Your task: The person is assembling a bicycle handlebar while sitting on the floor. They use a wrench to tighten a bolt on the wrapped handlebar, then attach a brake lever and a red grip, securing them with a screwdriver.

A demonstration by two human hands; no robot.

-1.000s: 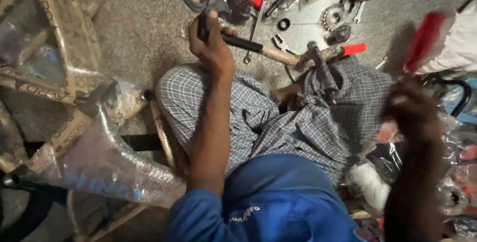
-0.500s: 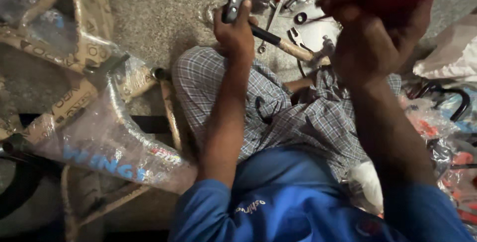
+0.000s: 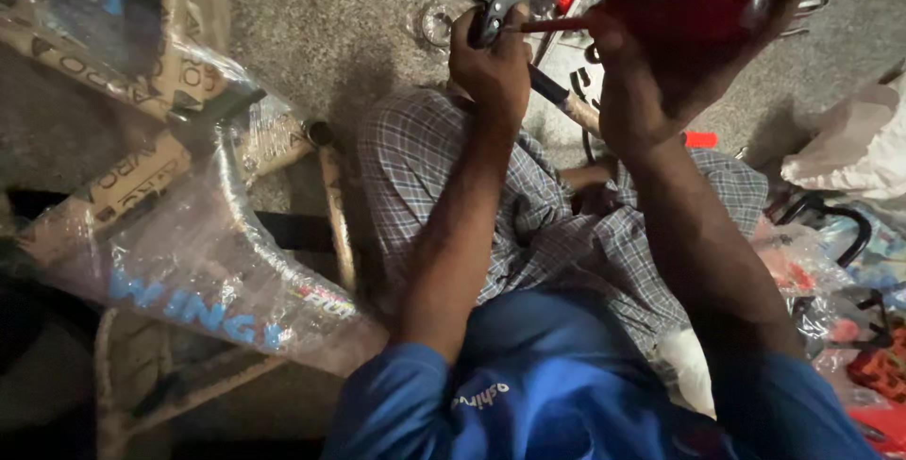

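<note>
— Screwdriver (image 3: 651,16), red-handled, sits at the top of the frame, right of centre. We have our right hand (image 3: 679,45) wrapped round the handle, fingers curled shut on it, and the thin shaft runs leftward out of the fist.

— And its tip?

— It reaches the small black part (image 3: 495,5) that we hold up in our left hand (image 3: 491,68), near the top centre. That hand is closed about the lower end of the part; the shaft's tip meets the part just above our knuckles, though we cannot tell whether it sits in a screw head.

— What lies under our hands?

— Just below them is our lap in checked cloth (image 3: 566,224), and lower still the blue shirt (image 3: 566,384) at the bottom centre. Behind the hands, on the grey floor (image 3: 330,35), we see a wooden-handled tool (image 3: 571,101) partly hidden by our right wrist, and a small red piece (image 3: 700,139) just right of that forearm.

— Further out?

— Filling the left half of the frame is a bicycle frame (image 3: 198,234) bundled in cardboard and clear plastic. At the right edge we see a white bag (image 3: 854,153), and below it a black curved bar (image 3: 840,224) among more plastic-wrapped parts.
</note>
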